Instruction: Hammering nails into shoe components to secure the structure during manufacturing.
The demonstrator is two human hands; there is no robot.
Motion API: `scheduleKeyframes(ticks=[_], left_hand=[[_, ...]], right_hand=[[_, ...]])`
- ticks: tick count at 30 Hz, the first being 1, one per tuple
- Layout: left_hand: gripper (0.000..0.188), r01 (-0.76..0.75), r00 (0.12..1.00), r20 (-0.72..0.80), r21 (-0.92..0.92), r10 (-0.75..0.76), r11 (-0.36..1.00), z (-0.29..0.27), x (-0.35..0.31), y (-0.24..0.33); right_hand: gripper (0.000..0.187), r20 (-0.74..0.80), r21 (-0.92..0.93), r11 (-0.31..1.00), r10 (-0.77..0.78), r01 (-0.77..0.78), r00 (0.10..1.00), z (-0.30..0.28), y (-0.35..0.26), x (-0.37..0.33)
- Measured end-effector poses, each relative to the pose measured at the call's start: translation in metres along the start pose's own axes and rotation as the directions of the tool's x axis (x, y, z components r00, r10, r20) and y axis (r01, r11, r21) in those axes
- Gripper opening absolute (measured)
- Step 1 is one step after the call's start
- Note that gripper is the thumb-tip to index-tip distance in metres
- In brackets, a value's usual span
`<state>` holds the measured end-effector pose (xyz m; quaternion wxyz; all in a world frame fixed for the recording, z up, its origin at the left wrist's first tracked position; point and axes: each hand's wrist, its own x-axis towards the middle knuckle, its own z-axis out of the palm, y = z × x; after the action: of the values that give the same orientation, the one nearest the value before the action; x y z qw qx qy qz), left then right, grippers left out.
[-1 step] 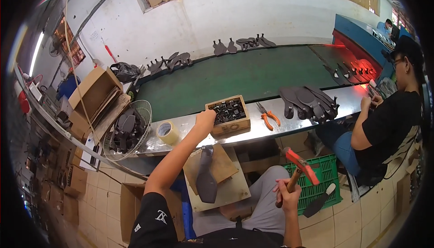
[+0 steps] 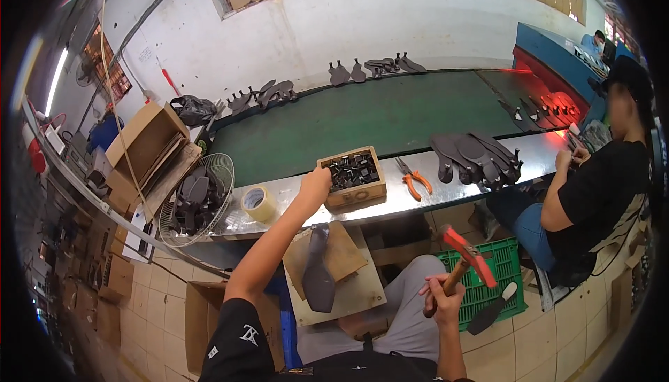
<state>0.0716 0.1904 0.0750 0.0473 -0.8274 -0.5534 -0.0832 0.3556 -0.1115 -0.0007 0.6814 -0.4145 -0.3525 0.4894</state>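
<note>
Red light tints the belt (image 2: pixel 348 119); edges bend

A stained white wall (image 2: pixel 397 23) rises behind the far edge of the surface (image 2: pixel 540 156); its green belt (image 2: pixel 334 121) meets a red-lit blue housing (image 2: pixel 554 55) at the right end. Beyond the left end are a barred window (image 2: pixel 104 67) and lit tube lamp (image 2: pixel 56 84). Pale floor tiles (image 2: pixel 533 340) lie below the near edge.
</note>
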Motion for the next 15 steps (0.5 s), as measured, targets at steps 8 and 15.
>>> scheduleKeyframes(ticks=[8,15], left_hand=[[0.023,-0.190,0.929,-0.329,-0.816,-0.169,0.545,-0.112,-0.142,0.099],[0.065,-0.357,0.871,-0.480,-0.765,-0.104,0.536,-0.144,-0.218,0.110]], right_hand=[[0.025,0.320,0.102,0.995,-0.023,-0.011,0.947,0.063,-0.077,0.031],[0.027,0.512,-0.023,0.998,0.060,-0.056,0.857,0.140,-0.094,0.030]])
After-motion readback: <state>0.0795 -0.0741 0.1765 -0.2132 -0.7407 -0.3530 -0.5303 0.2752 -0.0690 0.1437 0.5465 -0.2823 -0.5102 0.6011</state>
